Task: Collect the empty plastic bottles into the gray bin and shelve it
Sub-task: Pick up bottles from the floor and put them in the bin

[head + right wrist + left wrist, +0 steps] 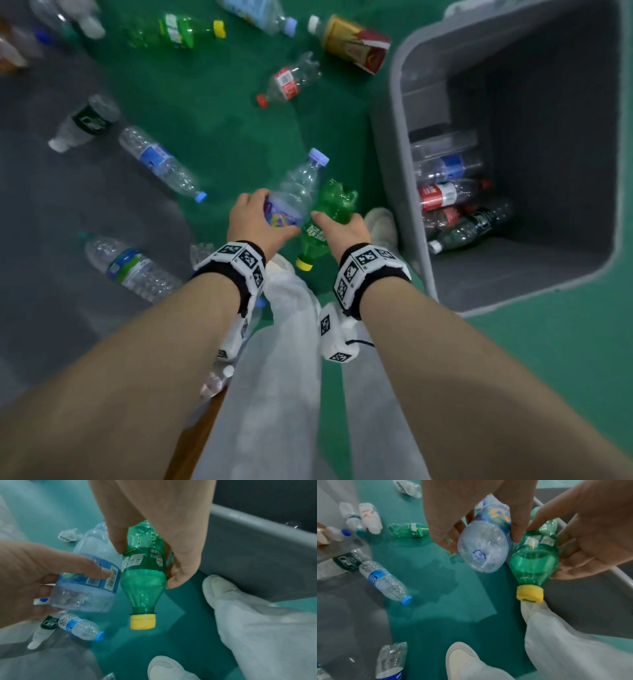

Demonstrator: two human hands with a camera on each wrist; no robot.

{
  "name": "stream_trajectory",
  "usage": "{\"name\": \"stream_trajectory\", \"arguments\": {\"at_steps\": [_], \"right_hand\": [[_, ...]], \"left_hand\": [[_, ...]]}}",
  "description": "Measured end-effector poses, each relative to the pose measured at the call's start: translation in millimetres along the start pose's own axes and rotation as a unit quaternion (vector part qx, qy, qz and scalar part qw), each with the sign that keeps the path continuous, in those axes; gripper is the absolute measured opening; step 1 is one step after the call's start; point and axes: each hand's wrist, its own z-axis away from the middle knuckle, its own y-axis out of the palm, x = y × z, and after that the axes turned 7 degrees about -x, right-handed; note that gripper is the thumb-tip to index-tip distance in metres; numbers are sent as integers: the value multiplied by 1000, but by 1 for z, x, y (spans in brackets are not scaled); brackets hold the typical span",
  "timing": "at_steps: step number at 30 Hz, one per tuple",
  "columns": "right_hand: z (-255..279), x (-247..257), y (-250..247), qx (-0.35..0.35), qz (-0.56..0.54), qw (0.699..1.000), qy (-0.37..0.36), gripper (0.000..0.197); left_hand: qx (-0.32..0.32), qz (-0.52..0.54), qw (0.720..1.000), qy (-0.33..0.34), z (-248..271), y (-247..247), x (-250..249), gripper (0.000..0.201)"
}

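My left hand (260, 219) grips a clear bottle (298, 192) with a lilac cap and a colourful label around its lower half; the left wrist view shows its base (482, 550). My right hand (346, 226) holds a green bottle (329, 219) with its yellow cap (143, 622) pointing down. Both bottles hang side by side above the green floor, just left of the gray bin (397, 144). Several bottles (452, 205) lie at the bin's bottom.
Loose bottles lie scattered on the floor: a clear one with a blue cap (161, 164), a dark-labelled one (85, 123), a red-labelled one (291, 80), a green one (178, 32). My white shoes (462, 660) and trouser legs stand beside the bin.
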Motion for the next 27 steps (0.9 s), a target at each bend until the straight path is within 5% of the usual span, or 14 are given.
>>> {"name": "stream_trajectory", "arguments": {"at_steps": [4, 8, 14, 18, 27], "right_hand": [[-4, 7, -47, -11, -23, 1000, -2, 79], [-19, 15, -103, -8, -53, 999, -3, 47], [-54, 14, -166, -34, -111, 993, 28, 78], [-87, 0, -209, -63, -162, 981, 80, 60], [-168, -41, -246, -71, -215, 962, 155, 58]], "left_hand": [[0, 0, 1000, 3, 11, 4, -46, 72], [7, 7, 999, 38, 20, 15, -106, 71], [59, -16, 994, 91, 22, 53, -197, 72], [109, -66, 984, 125, 15, 95, -253, 72], [194, -230, 939, 164, -14, 203, -305, 61]]}}
